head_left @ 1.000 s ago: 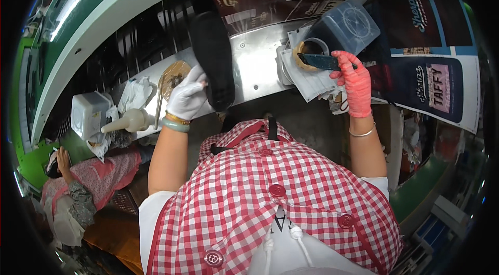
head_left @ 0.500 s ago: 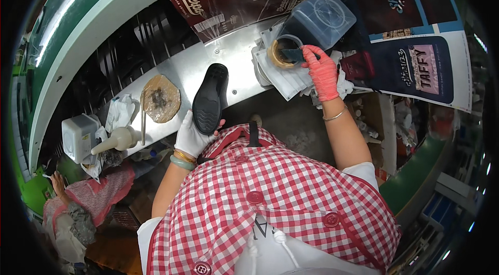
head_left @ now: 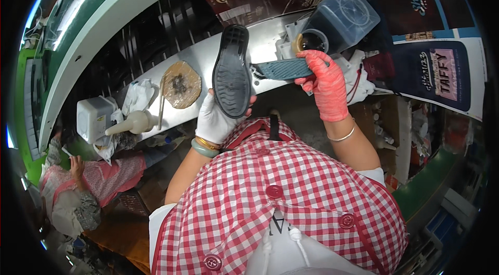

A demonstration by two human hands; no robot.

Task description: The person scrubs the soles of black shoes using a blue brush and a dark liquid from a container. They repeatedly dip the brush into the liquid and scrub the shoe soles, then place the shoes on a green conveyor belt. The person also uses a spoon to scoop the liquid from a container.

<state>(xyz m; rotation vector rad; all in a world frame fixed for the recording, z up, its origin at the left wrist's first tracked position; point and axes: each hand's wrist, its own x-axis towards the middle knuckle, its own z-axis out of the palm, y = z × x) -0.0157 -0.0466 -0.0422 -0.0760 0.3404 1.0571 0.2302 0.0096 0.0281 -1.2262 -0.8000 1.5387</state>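
Note:
My left hand (head_left: 214, 122), in a white glove, is wrapped round the heel end of a black shoe sole (head_left: 232, 75). The sole stands tilted above the metal bench, its rimmed, wavy-patterned face toward me. In a coral-pink glove, my right hand (head_left: 328, 85) is closed on one end of a flat, ridged dark-teal tool (head_left: 283, 69). Its other end points left and comes close to the sole's right edge; whether they touch I cannot tell. Behind that tool is a round cup (head_left: 323, 36) with a tan, crusted rim and dark inside.
A translucent plastic box (head_left: 347, 18) stands by the cup. Left on the metal bench (head_left: 195, 51) lie a tan disc (head_left: 181, 85), a stick, a pale nozzle bottle (head_left: 134, 123) and a white container (head_left: 93, 119). Printed cardboard lines the back. Another person (head_left: 86, 186) works at lower left.
My right hand has drawn the teal tool out of the cup and brought it left toward the sole. My left hand has lifted the sole and tilted it more upright. The view has shifted.

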